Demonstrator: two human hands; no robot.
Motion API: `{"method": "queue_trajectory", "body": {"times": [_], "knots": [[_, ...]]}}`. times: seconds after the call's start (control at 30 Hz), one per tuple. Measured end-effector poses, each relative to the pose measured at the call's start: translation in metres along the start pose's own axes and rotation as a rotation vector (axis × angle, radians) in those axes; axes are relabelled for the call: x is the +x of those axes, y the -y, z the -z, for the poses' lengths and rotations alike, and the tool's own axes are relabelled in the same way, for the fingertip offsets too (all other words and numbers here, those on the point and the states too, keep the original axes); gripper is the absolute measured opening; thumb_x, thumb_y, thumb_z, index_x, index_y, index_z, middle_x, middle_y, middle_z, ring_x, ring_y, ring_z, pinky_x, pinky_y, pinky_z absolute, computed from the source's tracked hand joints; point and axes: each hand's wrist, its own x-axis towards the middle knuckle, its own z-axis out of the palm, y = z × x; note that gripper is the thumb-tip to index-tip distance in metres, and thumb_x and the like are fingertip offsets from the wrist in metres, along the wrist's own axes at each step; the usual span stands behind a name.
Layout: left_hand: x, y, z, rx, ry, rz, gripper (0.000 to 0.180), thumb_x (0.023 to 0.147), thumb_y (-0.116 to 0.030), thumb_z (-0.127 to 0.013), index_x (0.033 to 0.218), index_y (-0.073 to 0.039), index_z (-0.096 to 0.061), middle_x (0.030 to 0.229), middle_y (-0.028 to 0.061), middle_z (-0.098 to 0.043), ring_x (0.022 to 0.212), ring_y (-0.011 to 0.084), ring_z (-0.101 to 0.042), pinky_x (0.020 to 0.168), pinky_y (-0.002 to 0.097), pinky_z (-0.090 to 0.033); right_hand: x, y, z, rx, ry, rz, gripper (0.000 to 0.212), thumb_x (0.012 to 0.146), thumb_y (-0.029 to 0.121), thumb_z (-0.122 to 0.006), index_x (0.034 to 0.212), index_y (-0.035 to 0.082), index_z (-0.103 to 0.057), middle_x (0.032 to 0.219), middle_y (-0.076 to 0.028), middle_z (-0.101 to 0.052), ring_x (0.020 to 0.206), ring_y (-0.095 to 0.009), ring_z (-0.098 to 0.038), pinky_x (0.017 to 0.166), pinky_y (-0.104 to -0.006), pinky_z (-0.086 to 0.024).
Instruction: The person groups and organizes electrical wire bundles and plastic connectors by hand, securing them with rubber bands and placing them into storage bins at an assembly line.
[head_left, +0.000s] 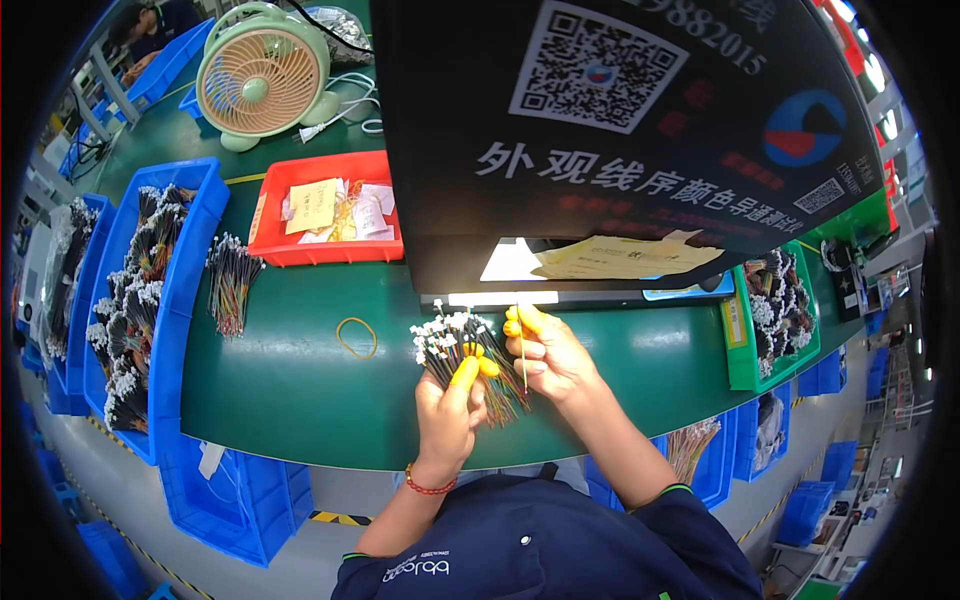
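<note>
My left hand (447, 418) is closed around a bundle of thin wire cables (500, 388), whose white connectors fan out at the far end. Yellow finger covers sit on its thumb and a finger. Beside it on the right, my right hand (560, 362), also with yellow covers on its fingertips, pinches a single wire cable (523, 365) that hangs down roughly upright. That cable's upper end is hidden by the fingertips. Both hands are over the green table (300, 400), just in front of a black box-shaped tester (440, 200) with a brightly lit opening.
A second cable bundle (232, 285) and a yellow rubber band (356, 338) lie left on the table. Around them are a red tray (325, 254) with papers, a fan (255, 85), a blue bin (195, 270) and a green bin (740, 362), both with cables. Another person (150, 35) is far left.
</note>
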Motion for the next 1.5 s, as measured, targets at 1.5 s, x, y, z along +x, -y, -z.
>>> {"method": "queue_trajectory", "body": {"times": [1.5], "knots": [[-0.002, -0.002, -0.001, 0.044, 0.078, 0.095, 0.007, 0.084, -0.008, -0.046, 0.089, -0.003, -0.047, 0.065, 0.0066, -0.053, 0.041, 0.0024, -0.035, 0.031, 0.0147, -0.026, -0.016, -0.006, -0.016, -0.585, -0.014, 0.154, 0.013, 0.079, 0.011, -0.056, 0.080, -0.002, -0.054, 0.069, -0.004, -0.054, 0.043, -0.004, -0.040, 0.035, -0.0173, -0.032]]}}
